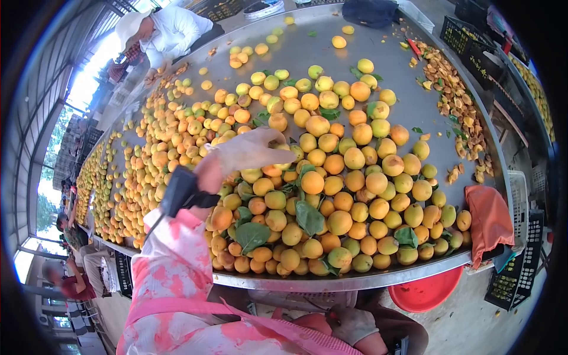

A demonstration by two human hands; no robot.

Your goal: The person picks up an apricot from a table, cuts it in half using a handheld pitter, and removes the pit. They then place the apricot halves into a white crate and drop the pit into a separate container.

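Note:
My left hand, in a thin pale glove, reaches over a heap of apricots on a metal table. Its thumb and fingers are apart, with the fingertips close to a yellow-green apricot; no fruit shows clearly gripped. A black device is strapped at that wrist, above a pink and white sleeve. Below the table's front edge, near my lap, my right hand wears a greyish glove. Its fingers are curled, and what they hold is dark and cannot be made out. Green leaves lie among the fruit.
Cut apricot pieces line the table's right side, near a red-handled tool. An orange cloth hangs over the right corner. A red basin and black crates stand below. A co-worker leans over the far left.

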